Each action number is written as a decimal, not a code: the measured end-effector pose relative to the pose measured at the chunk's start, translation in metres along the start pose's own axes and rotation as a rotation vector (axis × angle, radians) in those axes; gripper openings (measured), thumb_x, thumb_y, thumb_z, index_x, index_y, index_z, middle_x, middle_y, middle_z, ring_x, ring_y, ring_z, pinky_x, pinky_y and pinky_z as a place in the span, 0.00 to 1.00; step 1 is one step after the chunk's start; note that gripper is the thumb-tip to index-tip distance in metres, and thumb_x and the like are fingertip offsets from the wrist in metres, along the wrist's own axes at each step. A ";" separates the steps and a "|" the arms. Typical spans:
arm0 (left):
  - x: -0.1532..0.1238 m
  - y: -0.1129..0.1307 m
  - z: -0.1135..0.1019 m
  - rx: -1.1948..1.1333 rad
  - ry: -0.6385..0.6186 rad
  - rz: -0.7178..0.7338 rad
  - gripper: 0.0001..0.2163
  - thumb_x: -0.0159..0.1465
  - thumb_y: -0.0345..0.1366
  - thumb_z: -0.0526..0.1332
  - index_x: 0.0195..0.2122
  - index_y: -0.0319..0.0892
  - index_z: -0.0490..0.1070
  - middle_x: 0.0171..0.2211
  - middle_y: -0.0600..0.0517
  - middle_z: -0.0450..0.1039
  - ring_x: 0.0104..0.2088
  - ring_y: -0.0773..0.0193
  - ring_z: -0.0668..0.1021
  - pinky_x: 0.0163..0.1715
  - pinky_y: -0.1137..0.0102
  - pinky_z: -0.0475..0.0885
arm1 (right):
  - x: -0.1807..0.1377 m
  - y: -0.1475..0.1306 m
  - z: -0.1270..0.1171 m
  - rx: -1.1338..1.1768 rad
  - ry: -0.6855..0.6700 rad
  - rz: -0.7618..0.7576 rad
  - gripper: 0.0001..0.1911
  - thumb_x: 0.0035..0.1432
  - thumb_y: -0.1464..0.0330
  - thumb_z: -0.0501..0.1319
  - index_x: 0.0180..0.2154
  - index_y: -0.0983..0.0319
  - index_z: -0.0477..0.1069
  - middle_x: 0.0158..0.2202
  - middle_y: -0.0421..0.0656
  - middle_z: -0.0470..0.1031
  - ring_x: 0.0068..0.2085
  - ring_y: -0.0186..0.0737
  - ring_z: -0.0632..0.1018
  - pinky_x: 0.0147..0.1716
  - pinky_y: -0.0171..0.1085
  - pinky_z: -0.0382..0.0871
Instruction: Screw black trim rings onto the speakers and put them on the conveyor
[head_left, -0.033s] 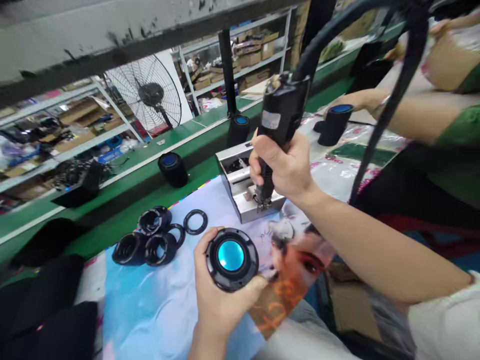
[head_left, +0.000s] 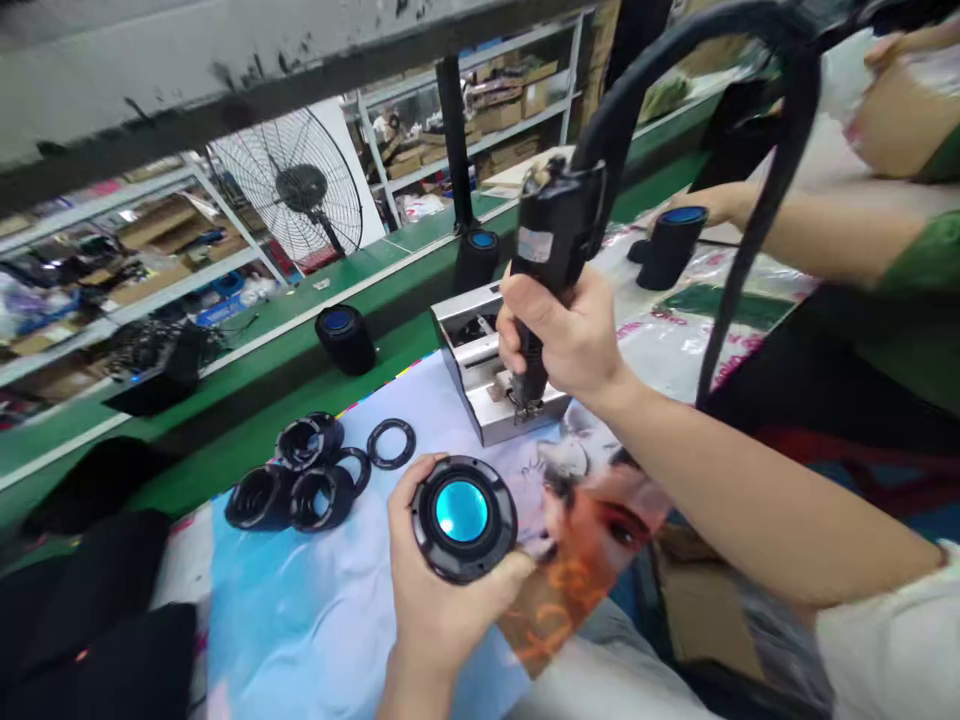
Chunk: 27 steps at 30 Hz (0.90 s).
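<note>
Lower centre, the left hand clasps a round speaker; at centre, the right hand grips an electric screwdriver, perhaps touching the metal screw feeder.

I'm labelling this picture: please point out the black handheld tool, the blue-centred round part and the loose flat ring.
Black handheld tool [head_left: 556, 222]: head view, upper body.
Blue-centred round part [head_left: 461, 510]: head view, blue centre.
Loose flat ring [head_left: 390, 464]: head view, near rim.

Diffuse indoor light puts white glints on the turquoise disc and plastic sheeting; black objects at lower left lose detail; outer edges smear and stretch.
</note>
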<state>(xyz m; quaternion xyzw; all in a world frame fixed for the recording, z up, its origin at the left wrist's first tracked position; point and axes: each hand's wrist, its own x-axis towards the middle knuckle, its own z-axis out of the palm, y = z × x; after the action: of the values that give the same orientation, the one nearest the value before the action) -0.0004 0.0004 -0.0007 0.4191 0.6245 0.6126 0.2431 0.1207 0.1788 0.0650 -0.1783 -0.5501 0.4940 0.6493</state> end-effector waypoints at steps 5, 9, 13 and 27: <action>0.003 -0.008 -0.002 0.003 -0.008 0.030 0.35 0.45 0.39 0.77 0.55 0.44 0.71 0.55 0.45 0.78 0.54 0.47 0.82 0.56 0.57 0.77 | -0.002 0.003 -0.005 -0.009 -0.032 0.043 0.33 0.50 0.44 0.78 0.31 0.58 0.62 0.17 0.34 0.66 0.13 0.34 0.66 0.09 0.34 0.56; 0.005 -0.018 -0.007 -0.044 -0.047 0.066 0.39 0.43 0.43 0.80 0.57 0.44 0.72 0.55 0.45 0.78 0.53 0.48 0.83 0.53 0.59 0.79 | 0.001 -0.018 0.000 0.013 -0.056 0.073 0.32 0.51 0.44 0.76 0.31 0.58 0.63 0.17 0.35 0.67 0.12 0.35 0.65 0.07 0.36 0.56; 0.005 -0.021 -0.009 -0.059 -0.085 0.065 0.40 0.42 0.42 0.82 0.57 0.44 0.72 0.54 0.45 0.78 0.52 0.47 0.83 0.52 0.59 0.80 | 0.001 -0.063 0.031 0.064 -0.058 -0.010 0.30 0.53 0.45 0.76 0.35 0.59 0.66 0.19 0.33 0.67 0.15 0.33 0.67 0.11 0.37 0.61; 0.012 -0.010 -0.006 -0.210 -0.202 0.123 0.41 0.47 0.44 0.83 0.60 0.44 0.69 0.52 0.46 0.80 0.51 0.51 0.83 0.52 0.60 0.79 | -0.014 -0.076 0.101 0.333 -0.618 0.112 0.30 0.64 0.43 0.63 0.54 0.60 0.69 0.21 0.33 0.69 0.15 0.33 0.67 0.12 0.32 0.65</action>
<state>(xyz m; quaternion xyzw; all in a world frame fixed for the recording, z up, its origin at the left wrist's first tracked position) -0.0136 0.0080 -0.0070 0.4883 0.5027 0.6429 0.3092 0.0655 0.1011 0.1495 0.0578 -0.6220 0.6422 0.4443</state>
